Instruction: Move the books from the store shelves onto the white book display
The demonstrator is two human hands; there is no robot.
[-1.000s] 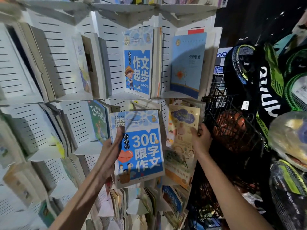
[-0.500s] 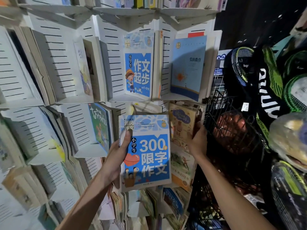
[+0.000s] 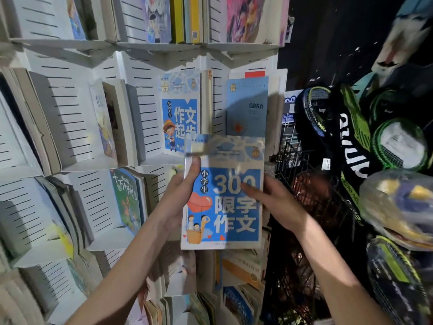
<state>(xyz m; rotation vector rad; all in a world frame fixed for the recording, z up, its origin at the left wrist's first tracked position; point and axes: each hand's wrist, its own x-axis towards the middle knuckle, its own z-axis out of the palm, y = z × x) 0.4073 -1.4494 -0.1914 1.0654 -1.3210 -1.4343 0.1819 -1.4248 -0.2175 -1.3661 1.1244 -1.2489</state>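
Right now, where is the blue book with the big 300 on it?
In the head view, the blue paperback book marked 300 is mid-frame, held up between both hands, in front of the white slotted book display.

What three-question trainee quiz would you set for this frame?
1. True or false: both hands touch the blue "300" book.
2. Which hand has its thumb on the cover near the book's spine: A left hand, B right hand?
3. What sits right of the white book display?

Key: 1 true. 2 A. 3 A black wire basket, with racket bags beyond it.
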